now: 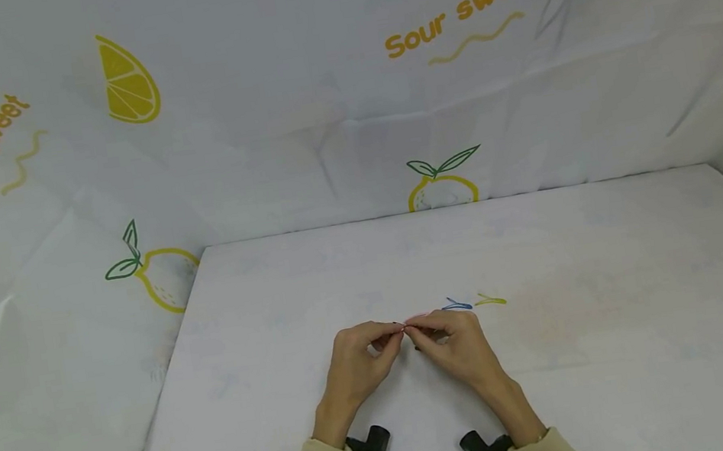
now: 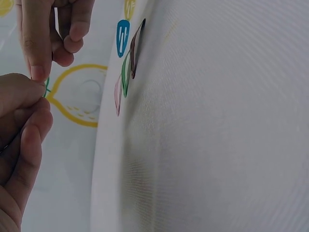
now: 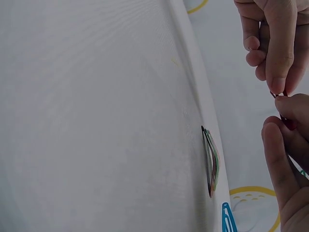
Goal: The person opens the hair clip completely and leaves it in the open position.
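Both hands meet over the white table (image 1: 628, 342), fingertips together. My left hand (image 1: 387, 339) and right hand (image 1: 421, 331) pinch one small, thin, reddish hair clip (image 1: 406, 323) between thumbs and forefingers. In the left wrist view my left hand (image 2: 41, 92) sits low with the right hand's fingers (image 2: 38, 58) above it, and a green sliver (image 2: 47, 87) shows between them. The right wrist view shows my right hand (image 3: 282, 121) and the left hand's fingers (image 3: 277, 63) on a red piece (image 3: 288, 123). Most of the clip is hidden by fingers.
A blue clip (image 1: 457, 305) and a yellow clip (image 1: 490, 301) lie on the table just right of the hands. The wrist views show several coloured clips (image 2: 126, 72) (image 3: 211, 162) lying edge-on together. Lemon-print cloth walls (image 1: 344, 104) enclose the table.
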A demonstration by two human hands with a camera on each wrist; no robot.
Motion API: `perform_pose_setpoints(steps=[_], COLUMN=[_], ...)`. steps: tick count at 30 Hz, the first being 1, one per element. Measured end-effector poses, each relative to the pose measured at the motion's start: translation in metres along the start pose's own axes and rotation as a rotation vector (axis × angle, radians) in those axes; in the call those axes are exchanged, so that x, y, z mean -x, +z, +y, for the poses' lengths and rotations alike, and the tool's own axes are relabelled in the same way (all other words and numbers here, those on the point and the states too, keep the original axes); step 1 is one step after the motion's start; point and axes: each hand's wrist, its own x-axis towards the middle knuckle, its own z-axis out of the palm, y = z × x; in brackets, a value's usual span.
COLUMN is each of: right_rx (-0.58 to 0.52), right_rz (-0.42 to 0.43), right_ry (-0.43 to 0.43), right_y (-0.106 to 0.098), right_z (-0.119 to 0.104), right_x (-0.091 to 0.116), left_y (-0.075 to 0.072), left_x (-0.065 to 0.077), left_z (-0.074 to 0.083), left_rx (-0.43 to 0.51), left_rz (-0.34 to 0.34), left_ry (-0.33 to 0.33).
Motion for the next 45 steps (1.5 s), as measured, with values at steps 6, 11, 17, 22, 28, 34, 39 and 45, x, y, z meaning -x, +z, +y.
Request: perform_pose_setpoints(steps=[6, 11, 17, 22, 28, 34, 39, 45], right_rx=[-0.008, -0.047, -0.109, -0.066, 0.076, 0.156, 0.195, 0.217], right_rz=[0.009, 0.002, -0.017, -0.008, 0.024, 0.043, 0.069, 0.081], right_ry=[0.057, 0.082, 0.095, 0.082, 0.086, 0.107, 0.127, 0.168], right_y=[-0.002, -0.004, -0.009, -0.016, -0.025, -0.032, -0.038, -0.046], right_z=[-0.002, -0.003, -0.001, 0.001, 0.003, 0.004, 0.006, 0.007], right_x=[0.001, 0.002, 0.003, 0.004, 0.007, 0.010, 0.011, 0.014], left_y=[0.002, 0.003, 0.007, 0.013, 0.018, 0.022, 0.027, 0.035], left_x=[0.000, -0.001, -0.003, -0.006, -0.010, -0.016, -0.021, -0.028], left_z=[-0.002, -0.001, 0.000, 0.000, 0.000, 0.002, 0.005, 0.008], left_rx=[0.016, 0.036, 0.057, 0.045, 0.022, 0.027, 0.027, 0.007], left_rz=[-0.005, -0.005, -0.010, -0.031, -0.049, -0.083, -0.105, -0.154], left_ry=[-0.011, -0.023, -0.025, -0.030, -0.021, -0.034, -0.034, -0.029])
